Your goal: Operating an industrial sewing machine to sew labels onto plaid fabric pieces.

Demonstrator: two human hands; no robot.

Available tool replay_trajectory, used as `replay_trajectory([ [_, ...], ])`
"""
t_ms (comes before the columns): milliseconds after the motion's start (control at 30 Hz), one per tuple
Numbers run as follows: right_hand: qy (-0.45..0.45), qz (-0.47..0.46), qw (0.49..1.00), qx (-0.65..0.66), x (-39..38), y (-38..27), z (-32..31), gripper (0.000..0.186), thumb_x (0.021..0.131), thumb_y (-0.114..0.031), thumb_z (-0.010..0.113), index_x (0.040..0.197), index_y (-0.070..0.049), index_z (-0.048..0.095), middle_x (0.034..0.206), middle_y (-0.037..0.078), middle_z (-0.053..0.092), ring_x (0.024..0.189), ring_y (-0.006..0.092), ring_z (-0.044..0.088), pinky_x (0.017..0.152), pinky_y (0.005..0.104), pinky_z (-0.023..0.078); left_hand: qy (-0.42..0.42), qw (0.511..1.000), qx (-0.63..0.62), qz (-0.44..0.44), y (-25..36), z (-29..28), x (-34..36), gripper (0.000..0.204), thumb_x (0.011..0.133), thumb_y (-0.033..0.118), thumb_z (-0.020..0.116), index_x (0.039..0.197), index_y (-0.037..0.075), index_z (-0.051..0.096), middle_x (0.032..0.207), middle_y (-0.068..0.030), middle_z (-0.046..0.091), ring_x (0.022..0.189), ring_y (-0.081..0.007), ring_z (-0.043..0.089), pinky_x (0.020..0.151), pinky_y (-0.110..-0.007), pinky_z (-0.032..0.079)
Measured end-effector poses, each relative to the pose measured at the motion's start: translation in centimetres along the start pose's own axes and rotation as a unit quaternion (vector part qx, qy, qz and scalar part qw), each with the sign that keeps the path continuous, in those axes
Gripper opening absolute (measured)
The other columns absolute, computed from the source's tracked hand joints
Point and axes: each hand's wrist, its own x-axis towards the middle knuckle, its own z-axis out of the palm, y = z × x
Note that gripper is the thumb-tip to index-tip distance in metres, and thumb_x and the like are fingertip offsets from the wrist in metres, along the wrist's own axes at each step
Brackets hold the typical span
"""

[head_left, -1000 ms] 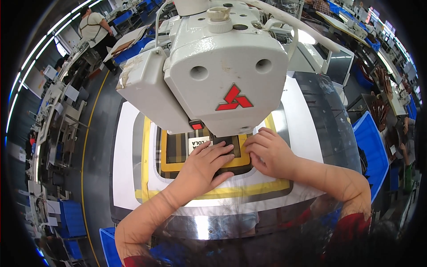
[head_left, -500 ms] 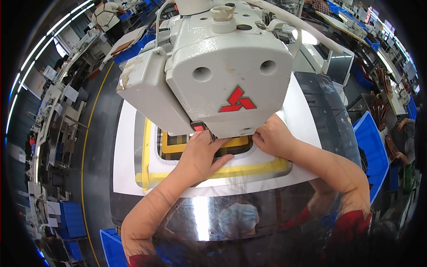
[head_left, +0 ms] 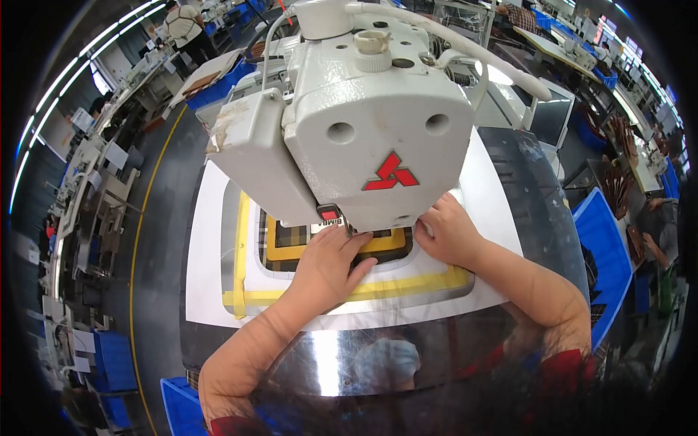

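Observation:
My left hand (head_left: 331, 260) lies with fingers stretched and thumb apart over a yellow rectangular frame (head_left: 283, 253), its fingertips close to the needle area of a white sewing machine (head_left: 378, 138). Dark plaid fabric (head_left: 294, 234) shows inside and around the frame. A small white label (head_left: 317, 227) with dark print peeks out beyond my left fingers. Curled at the opening's right side is my right hand (head_left: 447, 231); whatever its fingers grip is hidden. Beneath lies a white template sheet (head_left: 207, 280) edged with yellow tape (head_left: 262, 298). The machine head hides the far part of the work.
A shiny metal table top (head_left: 327, 363) spans the front. Blue bins stand at the right (head_left: 607, 261) and lower left (head_left: 178, 400). A yellow floor line (head_left: 138, 240) runs along the left aisle. Other workers and benches are around, including a person (head_left: 182, 29) far left.
My view has shifted slightly, so the machine appears a little lower. The white label now shows beyond my left fingers. Both hands stay in about the same places, the right still curled.

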Motion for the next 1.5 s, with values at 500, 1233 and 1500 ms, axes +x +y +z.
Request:
replay_trajectory([
  [500,-0.19,0.091,0.976,-0.054,0.0,-1.7,-2.4,0.034,0.08,-0.028,0.07,0.106,-0.006,0.068,0.112,0.003,0.062,0.109,0.0209,0.056,0.105,0.0485,0.032,0.088,0.988,-0.026,0.128,1.3,1.6,-0.2,0.009,0.079,0.014,0.068,0.081,0.008,0.062,0.079,-0.0038,0.062,0.073,-0.0229,0.063,0.068,-0.034,0.05],
  [1233,-0.19,0.173,0.962,-0.093,-6.5,3.1,-9.2,0.021,0.08,-0.017,0.071,0.099,-0.008,0.071,0.104,0.003,0.065,0.105,0.021,0.058,0.108,0.048,0.031,0.037,0.983,-0.009,0.177,1.0,0.7,-1.3,0.013,0.077,0.014,0.07,0.087,0.011,0.062,0.079,-0.0011,0.06,0.072,-0.0201,0.061,0.065,-0.031,0.051],
  [1500,-0.118,0.115,0.975,-0.15,-8.6,5.0,-9.2,0.006,0.078,-0.01,0.069,0.083,-0.007,0.067,0.095,0.003,0.063,0.099,0.0207,0.058,0.107,0.048,0.033,0.064,0.977,0.006,0.204,1.7,2.0,-0.5,0.016,0.074,0.013,0.072,0.086,0.01,0.062,0.075,-0.0013,0.057,0.068,-0.0191,0.06,0.063,-0.03,0.051],
])
